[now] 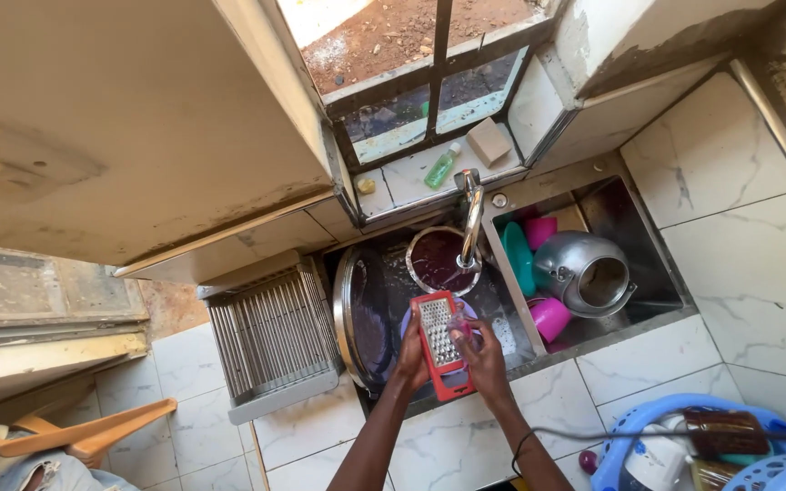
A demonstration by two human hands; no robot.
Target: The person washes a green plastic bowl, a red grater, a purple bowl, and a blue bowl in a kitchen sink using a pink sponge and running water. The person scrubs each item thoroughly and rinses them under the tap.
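The left hand (413,350) gripped the left edge of a flat red plastic grater with a metal grating face (439,345), fingers closed around its frame, holding it tilted over the left basin of a steel double sink (593,332). The right hand (479,350) pressed against the grater's right side, its grip closed on something small and pale against the metal face; what that was could not be made out. The grater hung just above a purple plate (408,318) in the basin, below a curved steel tap (472,218). Under the tap's spout sat a round metal bowl of dark purple liquid (436,259), and a large round steel lid or tray (361,314) leaned against the basin's left wall.

The right basin held a dented silver kettle (586,273), pink plastic cups (549,318) and a teal plastic plate (518,257) standing on edge. A ribbed metal drainer tray (270,336) lay left of the sink on the white tiled bench (320,423). On the windowsill stood a small green bottle (441,168) and a tan block of soap (488,142). A blue plastic basket (648,418) sat at the lower right, and an orange plastic chair (75,435) at the lower left
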